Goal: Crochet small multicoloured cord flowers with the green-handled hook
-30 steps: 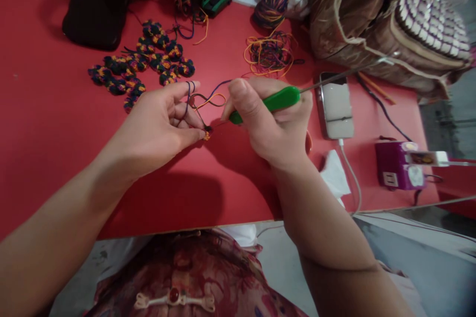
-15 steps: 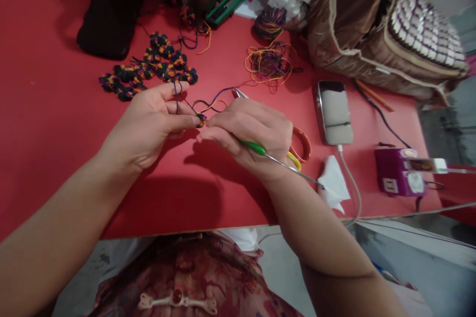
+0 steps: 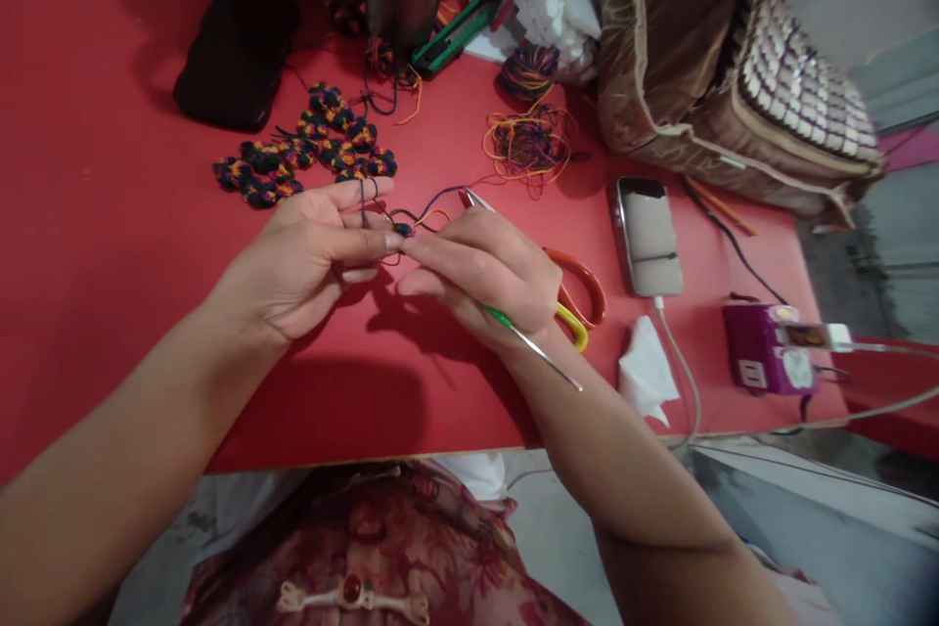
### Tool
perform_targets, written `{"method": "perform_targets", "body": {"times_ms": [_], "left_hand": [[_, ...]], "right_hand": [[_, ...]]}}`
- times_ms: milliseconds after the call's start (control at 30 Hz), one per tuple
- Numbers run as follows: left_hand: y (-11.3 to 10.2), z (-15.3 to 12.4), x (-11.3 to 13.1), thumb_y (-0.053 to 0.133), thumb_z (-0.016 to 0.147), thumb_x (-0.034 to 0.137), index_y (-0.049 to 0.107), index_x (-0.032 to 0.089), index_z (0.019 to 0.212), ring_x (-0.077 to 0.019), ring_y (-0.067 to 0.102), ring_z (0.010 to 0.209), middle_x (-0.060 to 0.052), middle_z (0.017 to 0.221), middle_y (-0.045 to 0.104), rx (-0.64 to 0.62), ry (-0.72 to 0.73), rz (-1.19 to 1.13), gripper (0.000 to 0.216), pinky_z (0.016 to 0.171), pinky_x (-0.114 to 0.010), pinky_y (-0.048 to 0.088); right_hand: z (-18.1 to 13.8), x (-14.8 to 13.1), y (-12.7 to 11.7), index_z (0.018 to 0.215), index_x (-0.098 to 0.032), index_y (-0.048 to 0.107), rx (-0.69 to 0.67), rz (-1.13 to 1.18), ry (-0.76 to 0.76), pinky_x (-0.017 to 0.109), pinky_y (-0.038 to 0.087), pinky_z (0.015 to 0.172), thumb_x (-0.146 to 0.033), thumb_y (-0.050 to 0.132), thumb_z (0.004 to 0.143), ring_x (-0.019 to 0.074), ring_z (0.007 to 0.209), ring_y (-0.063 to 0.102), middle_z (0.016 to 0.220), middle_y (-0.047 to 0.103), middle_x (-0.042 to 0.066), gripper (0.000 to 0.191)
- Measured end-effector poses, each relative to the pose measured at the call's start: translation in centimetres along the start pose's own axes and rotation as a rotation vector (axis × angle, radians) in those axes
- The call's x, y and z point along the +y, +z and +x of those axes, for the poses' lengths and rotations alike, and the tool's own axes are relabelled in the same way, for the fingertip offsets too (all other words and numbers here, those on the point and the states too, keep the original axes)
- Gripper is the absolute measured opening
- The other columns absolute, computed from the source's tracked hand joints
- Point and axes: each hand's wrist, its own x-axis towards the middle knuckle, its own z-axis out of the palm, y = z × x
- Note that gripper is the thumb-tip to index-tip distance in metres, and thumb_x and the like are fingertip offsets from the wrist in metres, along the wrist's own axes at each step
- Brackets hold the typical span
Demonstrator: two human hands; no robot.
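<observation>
My left hand (image 3: 308,249) pinches a tiny multicoloured crochet piece (image 3: 402,230) between thumb and fingertips, with dark yarn (image 3: 362,201) looped over the index finger. My right hand (image 3: 488,269) meets it fingertip to fingertip and also touches that piece. A green-handled crochet hook (image 3: 514,325) is tucked in my right hand, its metal shaft sticking out toward my wrist. Yarn strands (image 3: 429,210) run from the piece toward a loose yarn tangle (image 3: 529,132).
Finished crochet pieces (image 3: 304,152) lie in a row beyond my left hand. Scissors with red and yellow handles (image 3: 579,298) rest under my right hand. A phone (image 3: 646,235), crumpled tissue (image 3: 644,374), purple charger block (image 3: 767,360), black pouch (image 3: 236,54) and brown bag (image 3: 704,68) sit on the red table (image 3: 110,245).
My right hand turned the hook over, from pointing its tip at the piece to lying tucked back in the palm, and its fingertips came up to pinch the piece with my left hand.
</observation>
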Motion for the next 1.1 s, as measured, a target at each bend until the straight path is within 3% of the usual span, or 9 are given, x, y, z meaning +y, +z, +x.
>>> {"method": "perform_targets", "body": {"times_ms": [100,233,400,667,800,900,1100], "left_hand": [[-0.1,0.1,-0.3,0.093,0.072,0.003,0.072,0.02,0.126,-0.0101,0.059,0.061,0.002,0.084,0.073,-0.058,0.001,0.028,0.06,0.054,-0.023,0.04],[0.5,-0.1,-0.7,0.084,0.078,-0.001,0.073,0.023,0.132,-0.0129,0.067,0.069,0.004,0.079,0.071,0.017,0.256,0.098,0.06,0.064,-0.023,0.055],[0.6,-0.1,-1.3,0.083,0.083,0.0,0.067,0.017,0.154,-0.0176,0.073,0.078,0.001,0.082,0.074,0.005,0.455,0.219,0.075,0.07,-0.025,0.059],[-1.0,1.3,-2.3,0.085,0.091,0.01,0.071,0.024,0.158,-0.0183,0.071,0.085,-0.003,0.092,0.078,-0.072,0.617,0.356,0.07,0.071,-0.025,0.057],[-1.1,1.5,-2.6,0.087,0.094,0.015,0.073,0.032,0.158,-0.0145,0.065,0.076,-0.001,0.092,0.076,-0.079,0.672,0.417,0.068,0.065,-0.023,0.055],[-1.1,1.5,-2.7,0.088,0.091,0.012,0.075,0.032,0.156,-0.0121,0.059,0.068,0.001,0.087,0.073,-0.048,0.712,0.454,0.069,0.061,-0.023,0.054],[-1.5,2.1,-2.8,0.077,0.089,0.005,0.074,0.031,0.159,-0.014,0.062,0.074,0.0,0.087,0.074,-0.074,0.812,0.482,0.075,0.064,-0.025,0.055]], "right_hand": [[0.4,-0.4,0.2,0.123,-0.024,0.085,-0.029,-0.158,-0.139,0.032,0.06,0.072,-0.03,0.085,0.105,0.0177,0.079,0.072,0.094,0.081,0.004,0.019],[1.1,-1.3,0.6,0.111,-0.015,0.08,-0.01,-0.454,-0.245,0.031,0.053,0.067,-0.03,0.067,0.116,0.0159,0.072,0.062,0.084,0.072,0.003,0.02],[1.4,-1.8,1.1,0.104,-0.016,0.079,-0.008,-0.596,-0.252,0.031,0.048,0.066,-0.027,0.068,0.115,0.0153,0.072,0.057,0.083,0.067,0.002,0.019],[1.0,-1.8,1.7,0.108,-0.017,0.076,0.041,-0.629,-0.222,0.033,0.045,0.066,-0.022,0.069,0.114,0.0174,0.072,0.054,0.081,0.065,0.0,0.01],[1.0,-1.7,1.6,0.115,-0.016,0.075,-0.007,-0.624,-0.215,0.034,0.046,0.064,-0.024,0.065,0.116,0.0182,0.07,0.055,0.08,0.068,0.001,0.013],[1.1,-1.7,1.3,0.121,-0.015,0.074,-0.01,-0.564,-0.203,0.033,0.051,0.066,-0.026,0.067,0.116,0.0185,0.07,0.06,0.081,0.072,0.001,0.014],[1.0,-1.8,1.0,0.119,-0.015,0.073,0.007,-0.457,-0.138,0.03,0.062,0.077,-0.017,0.075,0.11,0.0184,0.081,0.073,0.092,0.081,0.005,0.01]]}}
